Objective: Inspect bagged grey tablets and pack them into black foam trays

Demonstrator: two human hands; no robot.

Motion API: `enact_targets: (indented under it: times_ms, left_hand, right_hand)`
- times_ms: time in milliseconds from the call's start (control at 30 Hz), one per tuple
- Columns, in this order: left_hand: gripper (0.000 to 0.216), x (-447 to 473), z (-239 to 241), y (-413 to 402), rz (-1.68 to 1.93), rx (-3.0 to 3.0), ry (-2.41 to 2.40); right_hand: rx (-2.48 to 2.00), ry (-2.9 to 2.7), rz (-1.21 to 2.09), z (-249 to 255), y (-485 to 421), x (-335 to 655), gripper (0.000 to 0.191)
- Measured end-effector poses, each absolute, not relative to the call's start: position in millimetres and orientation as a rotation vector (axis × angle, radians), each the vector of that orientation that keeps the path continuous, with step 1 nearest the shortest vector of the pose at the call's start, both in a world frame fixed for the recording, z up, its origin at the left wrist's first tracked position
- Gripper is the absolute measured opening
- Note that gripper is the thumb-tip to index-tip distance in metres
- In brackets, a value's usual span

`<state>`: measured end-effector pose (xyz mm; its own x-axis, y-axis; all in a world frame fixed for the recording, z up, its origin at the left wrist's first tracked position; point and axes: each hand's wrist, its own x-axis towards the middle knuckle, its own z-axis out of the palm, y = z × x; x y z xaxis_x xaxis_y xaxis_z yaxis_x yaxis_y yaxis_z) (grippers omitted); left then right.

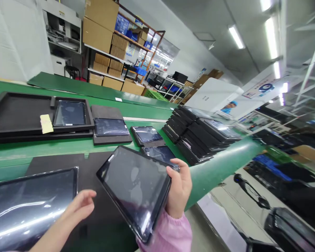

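Note:
My right hand (pixel 179 185) grips a black tablet (pixel 136 185) by its right edge, thumb over the front. The tablet is tilted, its glossy screen facing me with pale smudges on it. My left hand (pixel 82 206) is free of the tablet, fingers slightly bent and apart. It is nearest to a large black screen panel (pixel 31 206) that lies at the lower left and reflects the lights. Beneath both hands lies a dark mat (pixel 60 159), partly hidden by the tablet.
A black foam tray (pixel 21 108) with a yellow note (pixel 46 124) sits at the left. Tablets in foam, including one tablet (pixel 111 126), lie along the green bench (pixel 220 168). Stacked black trays (pixel 191 134) rise on the right. A person (pixel 229 106) is farther back.

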<state>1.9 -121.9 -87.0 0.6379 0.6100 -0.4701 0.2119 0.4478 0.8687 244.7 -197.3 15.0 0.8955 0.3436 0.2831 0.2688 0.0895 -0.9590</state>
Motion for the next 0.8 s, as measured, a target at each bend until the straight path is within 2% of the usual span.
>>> enact_targets:
  times_ms: [67,167,300,433,600,733,800]
  left_hand:
    - [0.057,3.3,-96.4,-137.9,0.188,0.804,0.664]
    - [0.057,17.5,-92.2,-155.1,0.333,0.522,0.466]
    - [0.041,20.4,-73.4,-150.4,0.812,0.356,0.865]
    - [0.043,-17.4,-79.5,-122.5,1.114,0.275,1.037]
    - [0.040,-86.9,-114.1,-101.9,1.341,0.128,1.128]
    - [0.037,-119.7,-130.4,-102.0,1.442,0.003,1.121]
    - [0.037,-124.2,-132.1,-104.8,1.469,-0.029,1.114]
  right_hand:
    - [-1.393,-0.486,-0.078,12.0,-196.4,226.4,0.027]
    - [-1.224,-0.505,-0.132,-12.8,-194.9,196.1,0.023]
    - [-1.184,-0.636,0.299,-65.8,-192.0,175.9,0.023]
    - [-1.263,-1.024,0.748,-86.6,-160.3,192.8,0.036]
    - [-1.540,-1.478,0.678,-68.7,-49.6,203.3,0.034]
    - [-1.609,-1.742,0.620,-66.5,70.9,162.7,0.021]
    - [-1.662,-1.830,0.584,-70.5,124.0,133.8,0.024]
